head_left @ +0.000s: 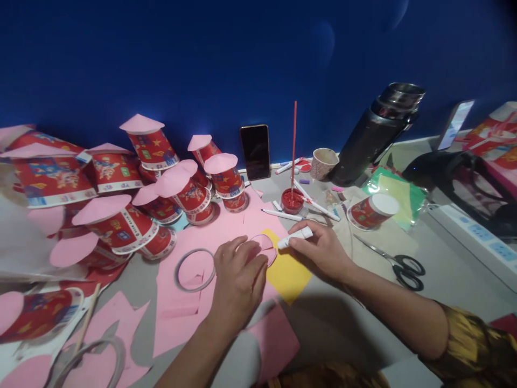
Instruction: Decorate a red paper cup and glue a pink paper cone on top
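Pink disc (264, 248): flat on the yellow sheet (287, 272), which lies over pink paper (226, 226); we're pinning it down now
Left hand (238, 280): fingers (232, 249) curled together, tips pressing the disc's near edge; nothing gripped
Right hand (321, 250): fingers clamped on a white glue stick (295, 237), its tip just at the disc's rim
Risk: we judge glue may smear onto the yellow sheet if the tip overruns the edge; the disc could slide or crease under uneven pressure
Nearby: tape ring (195, 269) just beside our left hand; scissors (398, 263) to the right; cups (121, 226) stacked at left
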Motion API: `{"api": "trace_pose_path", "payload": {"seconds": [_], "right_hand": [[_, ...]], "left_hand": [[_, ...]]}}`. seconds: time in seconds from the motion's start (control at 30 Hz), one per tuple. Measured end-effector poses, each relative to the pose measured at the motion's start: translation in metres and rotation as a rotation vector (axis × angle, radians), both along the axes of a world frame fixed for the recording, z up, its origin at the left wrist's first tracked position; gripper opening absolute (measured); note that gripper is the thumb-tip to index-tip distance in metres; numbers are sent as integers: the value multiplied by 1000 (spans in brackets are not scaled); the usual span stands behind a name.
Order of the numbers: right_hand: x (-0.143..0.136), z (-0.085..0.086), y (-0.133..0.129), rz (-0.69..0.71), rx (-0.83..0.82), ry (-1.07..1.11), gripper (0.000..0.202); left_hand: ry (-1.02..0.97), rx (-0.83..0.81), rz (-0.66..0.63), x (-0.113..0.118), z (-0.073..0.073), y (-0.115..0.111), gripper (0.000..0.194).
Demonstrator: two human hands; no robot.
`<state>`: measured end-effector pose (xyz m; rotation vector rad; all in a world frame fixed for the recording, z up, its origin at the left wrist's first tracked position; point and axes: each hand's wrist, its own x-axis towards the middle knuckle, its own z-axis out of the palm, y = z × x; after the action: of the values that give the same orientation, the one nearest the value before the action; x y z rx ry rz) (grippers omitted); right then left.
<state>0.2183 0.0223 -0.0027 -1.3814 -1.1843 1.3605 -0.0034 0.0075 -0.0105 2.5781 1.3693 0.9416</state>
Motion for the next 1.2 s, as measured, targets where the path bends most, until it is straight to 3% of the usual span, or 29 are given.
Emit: {"api": "trace_pose_path", "payload": {"seconds": [0.27,0.57,0.83,1.0,1.2], "right_hand": [[-10,1,-5,-9,352,-389,19],[-4,-3,-4,-7,305,-420,21],[-1,-9,-4,32,542,-510,18],[0,-13,-3,54,555,-547,18],[0,2,-5,37,625,-614,16]], "left_hand": [[176,-142,16,4,-9,-8,18],[164,-110,69,3,-12,-5,28],[206,-170,60,1,-7,0,25],[210,-240,82,4,-6,0,30],[169,-318,99,5,-5,1,31]]}}
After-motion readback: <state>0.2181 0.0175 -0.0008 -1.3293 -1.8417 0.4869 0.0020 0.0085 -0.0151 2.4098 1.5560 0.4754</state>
